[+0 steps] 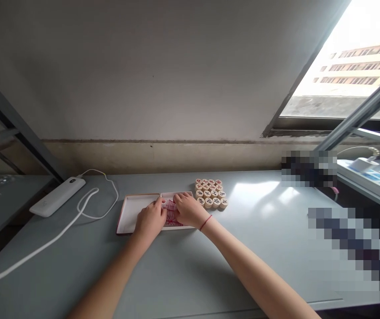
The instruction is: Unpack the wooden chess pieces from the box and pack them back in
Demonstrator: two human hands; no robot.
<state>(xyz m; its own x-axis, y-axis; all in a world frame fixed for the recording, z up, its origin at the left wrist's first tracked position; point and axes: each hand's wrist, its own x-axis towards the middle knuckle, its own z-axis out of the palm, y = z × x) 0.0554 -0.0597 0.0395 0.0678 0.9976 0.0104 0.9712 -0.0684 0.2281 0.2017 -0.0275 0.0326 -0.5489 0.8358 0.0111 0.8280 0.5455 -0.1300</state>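
Note:
An open shallow box lies on the desk, its white-lined left half (139,207) bare and its right half partly under my hands. In the right half is a folded sheet (171,216) printed with red grid lines, which looks like a xiangqi board. My left hand (150,218) grips the sheet's left side with bent fingers. On its right side, my right hand (189,209) has its fingers curled over the sheet, the fingertips partly hidden. Round wooden xiangqi pieces (211,193) with red and black characters stand stacked in rows just right of the box.
At the left lies a long white power strip (57,197) with a thick white cable (53,241) trailing across the grey desk (176,274). A wall (163,159) runs behind. Metal shelf posts (30,133) rise at both sides. Blurred-out items lie at the right.

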